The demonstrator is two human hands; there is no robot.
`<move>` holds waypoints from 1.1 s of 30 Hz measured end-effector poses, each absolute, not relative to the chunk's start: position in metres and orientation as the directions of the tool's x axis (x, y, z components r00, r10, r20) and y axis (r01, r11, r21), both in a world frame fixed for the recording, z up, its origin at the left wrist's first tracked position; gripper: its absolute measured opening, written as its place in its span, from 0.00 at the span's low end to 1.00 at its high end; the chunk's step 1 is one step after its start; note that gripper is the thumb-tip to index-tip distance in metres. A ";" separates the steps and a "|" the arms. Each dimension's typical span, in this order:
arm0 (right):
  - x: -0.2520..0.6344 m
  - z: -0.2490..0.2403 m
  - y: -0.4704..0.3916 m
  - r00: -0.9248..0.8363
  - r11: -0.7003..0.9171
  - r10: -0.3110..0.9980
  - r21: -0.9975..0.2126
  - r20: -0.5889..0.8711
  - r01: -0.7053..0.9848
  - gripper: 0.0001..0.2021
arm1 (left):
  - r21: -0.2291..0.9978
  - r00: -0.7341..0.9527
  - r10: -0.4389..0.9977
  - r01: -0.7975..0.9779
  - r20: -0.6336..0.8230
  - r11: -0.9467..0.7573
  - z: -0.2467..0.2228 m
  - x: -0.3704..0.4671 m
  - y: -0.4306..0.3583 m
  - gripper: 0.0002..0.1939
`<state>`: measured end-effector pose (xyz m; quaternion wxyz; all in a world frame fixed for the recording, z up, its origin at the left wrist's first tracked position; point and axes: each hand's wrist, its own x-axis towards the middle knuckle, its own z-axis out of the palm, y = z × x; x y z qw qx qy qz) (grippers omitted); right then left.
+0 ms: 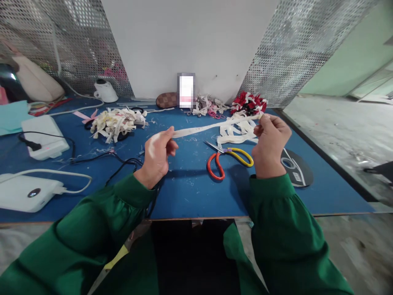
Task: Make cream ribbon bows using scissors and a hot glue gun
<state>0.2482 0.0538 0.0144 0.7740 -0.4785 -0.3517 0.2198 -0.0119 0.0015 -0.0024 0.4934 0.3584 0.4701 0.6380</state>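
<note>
A white ribbon [202, 129] is stretched in the air between my two hands. My left hand [158, 153] pinches its left end between thumb and fingers. Slightly higher, my right hand [270, 141] pinches the other end. More white ribbon [235, 133] lies in loose folds on the blue table, left of my right hand. Below the stretched ribbon rest scissors [225, 150] with one red and one yellow handle, their blades apart. A dark reel [299, 170] lies to the right of my right wrist.
On the blue table [187, 196], cream ribbon pieces [118, 123] are heaped at left. A phone [186, 90], brown case [166, 100] and red-white bundle [249, 103] stand along the back. Black cables, a white power strip [46, 137] and a white device [29, 190] occupy the left.
</note>
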 end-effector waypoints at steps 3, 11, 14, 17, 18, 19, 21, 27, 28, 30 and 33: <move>0.255 0.018 0.054 0.712 0.515 0.614 -0.857 0.342 -0.033 0.08 | 0.991 -0.331 0.942 -0.102 0.048 -0.086 -0.003 -0.014 0.005 0.15; 0.267 0.025 0.055 0.740 0.617 0.574 -0.779 0.350 -0.111 0.06 | 0.830 0.562 0.724 0.557 -0.400 0.026 -0.001 -0.030 0.002 0.07; 0.260 0.023 0.051 0.557 0.527 0.749 -0.832 0.360 -0.171 0.04 | 0.873 0.507 0.846 0.475 -0.167 -0.112 0.001 -0.027 0.002 0.22; 0.244 0.021 0.041 0.349 0.461 0.849 -0.879 0.397 -0.123 0.06 | 0.860 0.193 0.940 0.384 0.281 -0.335 0.002 -0.019 0.000 0.22; 0.237 0.020 0.037 0.293 0.454 0.863 -0.885 0.411 -0.098 0.06 | 0.865 0.138 0.933 0.350 0.333 -0.360 0.002 -0.015 -0.002 0.18; 0.230 0.018 0.032 0.237 0.447 0.876 -0.892 0.419 -0.075 0.06 | 0.890 0.126 0.937 0.292 0.327 -0.350 0.002 -0.010 -0.004 0.16; 0.215 0.015 0.021 0.149 0.448 0.886 -0.893 0.439 -0.033 0.06 | 0.956 0.169 0.957 0.134 0.238 -0.261 0.000 -0.001 -0.009 0.17; 0.189 0.008 -0.001 -0.034 0.461 0.886 -0.887 0.462 -0.031 0.07 | 0.987 0.331 0.934 -0.133 0.131 -0.092 -0.013 0.021 -0.016 0.19; 0.187 0.008 -0.002 -0.048 0.461 0.885 -0.887 0.462 -0.034 0.07 | 0.985 0.352 0.925 -0.139 0.144 -0.101 -0.015 0.023 -0.015 0.18; 0.184 0.007 -0.005 -0.070 0.462 0.884 -0.886 0.463 -0.025 0.07 | 0.984 0.375 0.913 -0.131 0.161 -0.119 -0.018 0.024 -0.015 0.18; 0.182 0.006 -0.008 -0.111 0.486 0.870 -0.873 0.481 0.029 0.06 | 0.985 0.370 0.918 -0.143 0.145 -0.098 -0.022 0.025 -0.015 0.15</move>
